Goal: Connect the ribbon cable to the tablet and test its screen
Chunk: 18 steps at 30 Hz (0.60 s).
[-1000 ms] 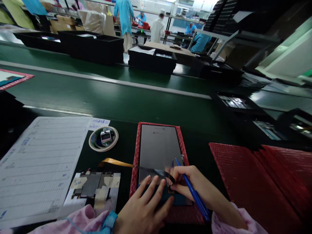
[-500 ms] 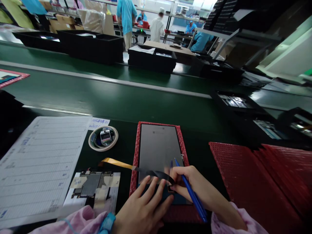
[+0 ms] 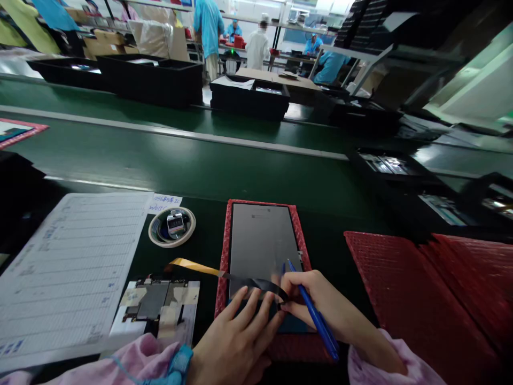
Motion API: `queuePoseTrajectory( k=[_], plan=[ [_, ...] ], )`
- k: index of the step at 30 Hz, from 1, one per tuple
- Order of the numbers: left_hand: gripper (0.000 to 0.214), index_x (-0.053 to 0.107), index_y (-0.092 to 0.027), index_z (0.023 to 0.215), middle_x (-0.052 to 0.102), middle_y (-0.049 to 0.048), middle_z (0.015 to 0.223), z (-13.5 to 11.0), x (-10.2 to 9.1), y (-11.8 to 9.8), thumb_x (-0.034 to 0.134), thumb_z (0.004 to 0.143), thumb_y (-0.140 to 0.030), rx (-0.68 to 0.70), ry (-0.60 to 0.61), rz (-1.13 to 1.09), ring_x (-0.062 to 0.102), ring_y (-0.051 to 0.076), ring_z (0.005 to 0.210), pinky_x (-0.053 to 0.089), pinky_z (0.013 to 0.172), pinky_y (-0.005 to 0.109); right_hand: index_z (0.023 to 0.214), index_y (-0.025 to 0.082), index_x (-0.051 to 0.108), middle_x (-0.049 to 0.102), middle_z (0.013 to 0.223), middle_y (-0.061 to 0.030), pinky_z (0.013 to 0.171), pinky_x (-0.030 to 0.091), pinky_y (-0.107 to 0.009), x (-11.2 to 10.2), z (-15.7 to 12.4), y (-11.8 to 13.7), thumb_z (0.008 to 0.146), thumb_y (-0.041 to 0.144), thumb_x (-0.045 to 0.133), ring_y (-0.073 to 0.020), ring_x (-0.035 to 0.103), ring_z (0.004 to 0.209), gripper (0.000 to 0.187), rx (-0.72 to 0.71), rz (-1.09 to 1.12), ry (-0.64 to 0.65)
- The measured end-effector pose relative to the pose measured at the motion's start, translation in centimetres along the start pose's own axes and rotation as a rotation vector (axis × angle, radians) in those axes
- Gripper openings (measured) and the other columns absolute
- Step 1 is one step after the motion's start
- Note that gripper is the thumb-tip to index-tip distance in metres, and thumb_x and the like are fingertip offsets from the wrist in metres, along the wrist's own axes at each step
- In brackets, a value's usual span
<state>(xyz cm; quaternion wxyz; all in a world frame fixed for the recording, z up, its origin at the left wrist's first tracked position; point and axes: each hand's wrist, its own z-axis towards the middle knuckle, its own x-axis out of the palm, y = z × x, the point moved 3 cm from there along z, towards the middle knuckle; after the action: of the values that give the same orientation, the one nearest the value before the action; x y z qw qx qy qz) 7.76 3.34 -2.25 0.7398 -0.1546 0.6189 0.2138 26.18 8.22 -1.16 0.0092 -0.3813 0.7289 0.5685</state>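
Note:
A grey rectangular display panel (image 3: 260, 246) lies face down on a red bubble-textured pad (image 3: 224, 267). My left hand (image 3: 234, 342) rests on its lower edge with fingers spread, holding nothing. My right hand (image 3: 310, 299) grips a blue pen (image 3: 316, 321) and pinches the end of a dark film strip (image 3: 256, 283) at the panel's lower right. That strip continues left into an amber flex cable (image 3: 192, 266). Below the cable lies a taped circuit board (image 3: 154, 302), close to my left fingers.
A ruled paper form (image 3: 72, 267) lies left, and a tape roll (image 3: 172, 226) holds a tally counter. Red bubble pads (image 3: 417, 289) lie right. Beyond, a green conveyor belt (image 3: 160, 155) carries black trays (image 3: 150, 80). Co-workers in gowns stand farther back.
The view has shifted slightly. Both hands stay in nearly the same place on the panel, and my right hand keeps the pen and strip.

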Motion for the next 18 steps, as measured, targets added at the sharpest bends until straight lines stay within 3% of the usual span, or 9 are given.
queuePoseTrajectory(
  k=[4, 8, 10, 12, 14, 16, 18],
  plan=[
    [0.054, 0.037, -0.015, 0.146, 0.055, 0.0077, 0.142, -0.1, 0.0, -0.3, 0.026, 0.102, -0.043, -0.045, 0.002, -0.021, 0.051, 0.027, 0.127, 0.027, 0.109, 0.043, 0.071, 0.017, 0.056, 0.061, 0.07, 0.0014, 0.059, 0.039, -0.022, 0.0, 0.0, 0.1, 0.078, 0.017, 0.062, -0.0124, 0.052, 0.065, 0.009, 0.011, 0.013, -0.007],
    [0.053, 0.035, -0.017, 0.148, 0.048, 0.0065, 0.149, 0.1, -0.9, 0.0, 0.029, 0.101, -0.042, -0.103, 0.091, -0.147, 0.045, 0.027, 0.133, 0.032, 0.11, 0.042, 0.077, 0.018, 0.063, 0.068, 0.076, -0.0031, 0.067, 0.048, -0.027, -0.7, 0.4, -0.1, 0.081, 0.032, 0.061, -0.0182, 0.063, 0.072, 0.015, 0.027, 0.033, 0.048],
    [0.051, 0.035, -0.022, 0.147, 0.045, 0.005, 0.15, 0.2, -1.2, 0.5, 0.032, 0.101, -0.044, -0.123, 0.136, -0.269, 0.043, 0.026, 0.135, 0.033, 0.112, 0.043, 0.083, 0.019, 0.066, 0.071, 0.085, -0.0062, 0.076, 0.052, -0.032, -1.8, 0.9, -0.7, 0.081, 0.041, 0.06, -0.0226, 0.068, 0.08, 0.023, 0.002, -0.003, -0.074],
    [0.055, 0.037, -0.024, 0.146, 0.043, 0.0065, 0.151, 0.1, -1.2, 1.2, 0.04, 0.097, -0.05, -0.176, 0.134, -0.379, 0.037, 0.027, 0.14, 0.029, 0.117, 0.044, 0.088, 0.02, 0.068, 0.072, 0.091, -0.0091, 0.081, 0.054, -0.038, -3.3, 1.3, -1.8, 0.076, 0.048, 0.06, -0.0268, 0.069, 0.085, 0.031, -0.005, -0.075, -0.359],
    [0.069, 0.036, -0.02, 0.147, 0.035, 0.0139, 0.155, -0.1, -0.6, 1.9, 0.049, 0.091, -0.059, -0.273, 0.103, -0.4, 0.023, 0.034, 0.147, 0.025, 0.119, 0.048, 0.091, 0.021, 0.068, 0.073, 0.093, -0.0109, 0.08, 0.055, -0.042, -4.3, 1.4, -2.9, 0.073, 0.051, 0.06, -0.0299, 0.07, 0.086, 0.036, -0.001, -0.137, -0.598],
    [0.084, 0.03, -0.014, 0.149, 0.023, 0.0237, 0.159, -0.4, 0.1, 2.3, 0.056, 0.085, -0.063, -0.352, 0.066, -0.356, 0.009, 0.043, 0.148, 0.026, 0.117, 0.055, 0.093, 0.021, 0.068, 0.073, 0.094, -0.0117, 0.079, 0.056, -0.044, -4.5, 1.5, -3.5, 0.071, 0.052, 0.062, -0.0317, 0.07, 0.087, 0.038, -0.005, -0.164, -0.669],
    [0.087, 0.03, -0.011, 0.148, 0.018, 0.0286, 0.158, -0.5, 0.4, 2.2, 0.058, 0.084, -0.063, -0.353, 0.054, -0.327, 0.007, 0.047, 0.146, 0.026, 0.116, 0.058, 0.093, 0.021, 0.068, 0.073, 0.097, -0.0119, 0.083, 0.055, -0.044, -4.3, 1.5, -3.4, 0.07, 0.053, 0.066, -0.0323, 0.07, 0.092, 0.04, -0.013, -0.113, -0.645]
  ],
)
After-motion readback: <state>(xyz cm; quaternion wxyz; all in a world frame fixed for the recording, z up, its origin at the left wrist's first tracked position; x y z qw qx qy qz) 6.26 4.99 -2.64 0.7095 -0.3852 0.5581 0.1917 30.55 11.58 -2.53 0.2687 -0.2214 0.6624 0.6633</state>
